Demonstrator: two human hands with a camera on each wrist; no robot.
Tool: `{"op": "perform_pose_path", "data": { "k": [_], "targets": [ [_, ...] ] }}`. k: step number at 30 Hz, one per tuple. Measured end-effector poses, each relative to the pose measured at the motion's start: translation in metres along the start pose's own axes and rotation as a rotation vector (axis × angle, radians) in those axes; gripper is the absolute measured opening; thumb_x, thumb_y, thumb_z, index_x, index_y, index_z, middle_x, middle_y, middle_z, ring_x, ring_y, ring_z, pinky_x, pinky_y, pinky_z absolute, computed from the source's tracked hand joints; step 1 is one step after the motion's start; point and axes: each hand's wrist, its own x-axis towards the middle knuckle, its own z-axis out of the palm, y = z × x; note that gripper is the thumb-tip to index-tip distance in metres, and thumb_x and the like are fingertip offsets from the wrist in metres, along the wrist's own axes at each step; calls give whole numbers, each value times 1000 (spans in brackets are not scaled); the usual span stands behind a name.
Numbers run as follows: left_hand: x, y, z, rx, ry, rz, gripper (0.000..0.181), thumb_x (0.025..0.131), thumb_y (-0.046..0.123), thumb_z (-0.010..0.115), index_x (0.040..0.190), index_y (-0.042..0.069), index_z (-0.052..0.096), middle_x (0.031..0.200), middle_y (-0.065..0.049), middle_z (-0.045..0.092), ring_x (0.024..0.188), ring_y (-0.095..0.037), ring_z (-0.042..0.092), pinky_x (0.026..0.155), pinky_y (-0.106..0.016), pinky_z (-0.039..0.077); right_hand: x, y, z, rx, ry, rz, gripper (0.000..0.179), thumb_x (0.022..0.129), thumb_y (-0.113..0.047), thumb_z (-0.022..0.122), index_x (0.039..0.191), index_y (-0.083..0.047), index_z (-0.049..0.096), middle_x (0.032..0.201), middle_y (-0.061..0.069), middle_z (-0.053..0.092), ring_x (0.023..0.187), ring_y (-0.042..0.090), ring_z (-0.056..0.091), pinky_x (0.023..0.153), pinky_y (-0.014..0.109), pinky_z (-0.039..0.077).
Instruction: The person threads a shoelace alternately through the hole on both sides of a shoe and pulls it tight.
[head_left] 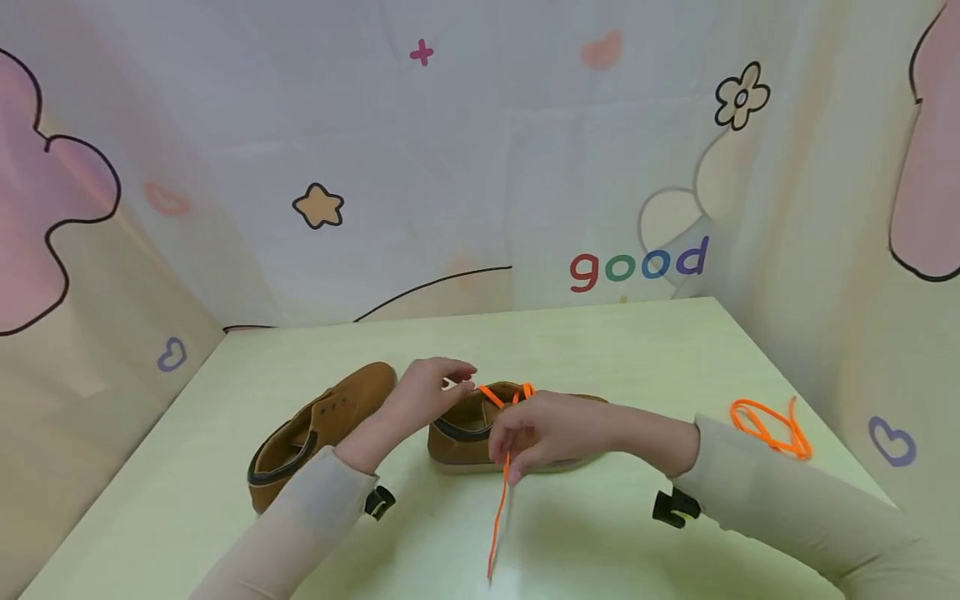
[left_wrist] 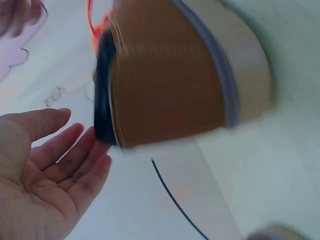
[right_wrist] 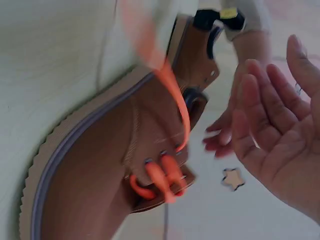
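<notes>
A brown shoe [head_left: 459,452] with a dark collar lies sideways on the table, toe to the right. An orange shoelace [right_wrist: 175,92] runs through its eyelets, and one end hangs over the near side onto the tabletop. My left hand [head_left: 431,390] hovers by the shoe's opening, fingers loosely bent and holding nothing. In the left wrist view its fingertips are close to the heel collar; contact is unclear. Above the shoe's near side is my right hand [head_left: 558,429]. The right wrist view shows its fingers relaxed, apart from the lace.
Another brown shoe [head_left: 348,404], with bare eyelets, stands to the left, beyond the left forearm. A loose orange shoelace [head_left: 776,433] lies bundled at the table's right side. Printed curtains [head_left: 450,183] enclose the back and sides of the pale table [head_left: 630,350].
</notes>
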Motion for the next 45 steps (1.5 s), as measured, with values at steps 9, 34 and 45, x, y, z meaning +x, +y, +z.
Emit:
{"op": "perform_pose_path", "data": {
  "k": [9,34,45],
  "targets": [
    [-1,-23,-6,67,-156,-64,26,101,21,64,112,2,78,104,-11,79,83,-15,67,72,-27,55,60,53,-16,-318,161,391,39,104,-40,58,92,-7,73,70,-3,59,64,10,48,62,21,37],
    [6,-11,5,274,-110,-36,17,96,7,65,99,3,81,93,-9,79,75,-14,65,69,-27,54,43,30,-76,509,522,361,39,109,-21,49,137,4,60,88,-7,74,88,11,77,95,39,60],
    [41,10,6,203,-209,58,19,97,13,69,109,2,80,106,-11,80,89,-20,72,85,-34,59,10,34,-80,372,323,308,37,110,-10,43,142,6,53,85,-3,60,79,10,60,93,28,58]
  ]
}}
